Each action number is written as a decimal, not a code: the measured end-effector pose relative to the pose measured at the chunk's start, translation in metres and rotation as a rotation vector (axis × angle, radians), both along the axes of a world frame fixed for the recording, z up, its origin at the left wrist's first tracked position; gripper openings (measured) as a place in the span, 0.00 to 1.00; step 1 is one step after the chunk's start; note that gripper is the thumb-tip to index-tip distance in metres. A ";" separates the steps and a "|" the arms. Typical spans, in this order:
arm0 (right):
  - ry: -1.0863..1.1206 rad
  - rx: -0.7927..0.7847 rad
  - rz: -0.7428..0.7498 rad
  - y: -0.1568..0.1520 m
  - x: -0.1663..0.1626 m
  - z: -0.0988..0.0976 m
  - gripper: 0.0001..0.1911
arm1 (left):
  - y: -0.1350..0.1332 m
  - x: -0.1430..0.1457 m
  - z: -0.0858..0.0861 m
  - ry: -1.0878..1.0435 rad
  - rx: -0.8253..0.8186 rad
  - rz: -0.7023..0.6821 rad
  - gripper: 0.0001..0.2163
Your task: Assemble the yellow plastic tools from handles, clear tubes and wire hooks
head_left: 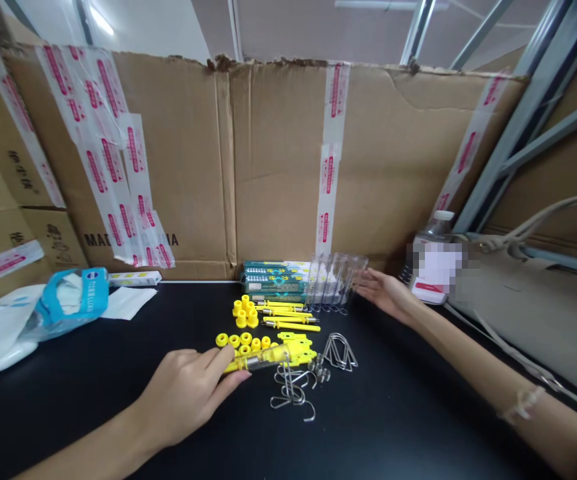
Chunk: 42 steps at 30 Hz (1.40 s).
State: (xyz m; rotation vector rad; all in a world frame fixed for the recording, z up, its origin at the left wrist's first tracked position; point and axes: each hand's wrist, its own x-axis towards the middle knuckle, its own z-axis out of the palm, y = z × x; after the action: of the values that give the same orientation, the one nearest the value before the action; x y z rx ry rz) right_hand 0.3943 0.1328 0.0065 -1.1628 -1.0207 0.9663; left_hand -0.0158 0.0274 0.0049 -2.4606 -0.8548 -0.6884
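Cardboard (278, 167) patched with red-and-white tape walls off a black table (393, 413), where the tube (268, 360) is held up at the middle, over the yellow rings (222, 340) and the metal hooks (293, 399). It looks hollow and plastic, so it should be light and stiff, with a smooth wall that could turn or slip in dry fingers; a hard squeeze might crack or scratch the clear part. A pinch at the narrow yellow end, or a light grip round the barrel, seems the surest hold. The left hand (183, 393) has that near end between thumb and bent fingers, closed narrowly on it. The right hand (383, 292) reaches to the clear tubes (336, 283) before the green boxes (274, 280), its fingers stretched out; whether they grip one, I cannot tell. As for looks, the held piece is see-through along its middle, showing yellow and a silvery part inside, lies nearly level, and ends in a broad yellow head pointing right.
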 end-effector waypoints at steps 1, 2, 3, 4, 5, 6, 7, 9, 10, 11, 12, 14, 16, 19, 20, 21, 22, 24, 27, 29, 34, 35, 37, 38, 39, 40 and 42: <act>0.019 -0.064 0.055 0.006 0.002 -0.005 0.15 | 0.000 0.000 0.000 0.001 -0.005 0.000 0.17; 0.036 -0.112 0.108 0.011 0.003 -0.009 0.16 | 0.000 0.000 -0.001 0.001 -0.012 0.002 0.17; 0.053 -0.151 0.158 0.015 0.004 -0.011 0.17 | 0.000 0.000 -0.001 0.000 -0.020 0.004 0.17; 0.070 -0.184 0.206 0.017 0.004 -0.012 0.17 | 0.000 0.000 -0.001 0.001 -0.026 0.007 0.17; 0.086 -0.213 0.252 0.019 0.005 -0.012 0.17 | 0.001 0.000 -0.001 0.001 -0.031 0.012 0.17; 0.101 -0.240 0.296 0.020 0.006 -0.011 0.17 | 0.001 0.000 -0.002 0.002 -0.033 0.015 0.17; 0.116 -0.265 0.336 0.021 0.006 -0.009 0.18 | 0.002 0.000 -0.002 0.001 -0.035 0.017 0.17; 0.143 -0.301 0.404 0.024 0.005 -0.007 0.20 | 0.002 0.000 -0.001 0.002 -0.040 0.015 0.18; 0.154 -0.311 0.431 0.025 0.005 -0.006 0.21 | 0.002 0.000 -0.001 0.002 -0.042 0.012 0.18; 0.164 -0.318 0.451 0.027 0.003 -0.006 0.21 | 0.002 0.000 0.000 -0.001 -0.042 0.009 0.18; 0.171 -0.322 0.466 0.029 0.002 -0.006 0.22 | 0.001 0.001 0.001 -0.002 -0.044 0.007 0.18; 0.180 -0.327 0.482 0.033 0.000 -0.007 0.22 | 0.001 0.001 0.001 -0.005 -0.048 0.008 0.18; 0.185 -0.328 0.485 0.037 -0.001 -0.009 0.21 | 0.000 0.001 0.001 -0.007 -0.053 0.013 0.18; 0.188 -0.311 0.471 0.040 0.000 -0.012 0.20 | 0.000 0.001 0.000 -0.007 -0.063 0.018 0.17; 0.188 -0.300 0.461 0.040 0.002 -0.014 0.20 | 0.001 0.001 -0.001 -0.008 -0.064 0.018 0.17; 0.189 -0.287 0.448 0.040 0.003 -0.016 0.20 | 0.001 0.001 -0.001 -0.006 -0.066 0.017 0.17; 0.189 -0.271 0.431 0.038 0.005 -0.017 0.21 | 0.001 0.000 -0.001 -0.004 -0.068 0.016 0.17; 0.187 -0.239 0.389 0.035 0.008 -0.021 0.21 | 0.001 0.000 -0.002 0.002 -0.077 0.017 0.17; 0.180 -0.208 0.322 0.027 0.012 -0.026 0.21 | 0.001 0.000 -0.002 0.003 -0.087 0.022 0.17; 0.180 -0.197 0.285 0.022 0.012 -0.028 0.22 | 0.001 0.000 -0.002 0.000 -0.089 0.027 0.17; 0.182 -0.175 0.254 0.019 0.006 -0.029 0.23 | 0.002 0.002 -0.001 0.008 -0.093 0.039 0.17; 0.180 -0.173 0.260 0.019 0.004 -0.028 0.23 | 0.002 0.002 -0.001 0.009 -0.096 0.042 0.17; 0.176 -0.172 0.276 0.022 -0.001 -0.026 0.22 | 0.002 0.002 -0.001 0.010 -0.109 0.043 0.17; 0.173 -0.173 0.287 0.023 -0.004 -0.025 0.22 | 0.002 0.002 -0.001 0.012 -0.115 0.044 0.17; 0.169 -0.176 0.297 0.025 -0.007 -0.023 0.21 | 0.001 0.002 -0.001 0.012 -0.119 0.042 0.17; 0.164 -0.181 0.306 0.026 -0.009 -0.022 0.21 | 0.001 0.002 -0.001 0.009 -0.120 0.040 0.17; 0.149 -0.195 0.321 0.030 -0.015 -0.019 0.19 | 0.000 0.001 -0.001 0.005 -0.122 0.035 0.17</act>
State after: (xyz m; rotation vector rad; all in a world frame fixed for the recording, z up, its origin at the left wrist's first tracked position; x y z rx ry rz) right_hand 0.3796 0.1626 -0.0123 -1.0841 -1.0275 1.4112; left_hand -0.0145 0.0278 0.0037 -2.5470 -0.9627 -0.6348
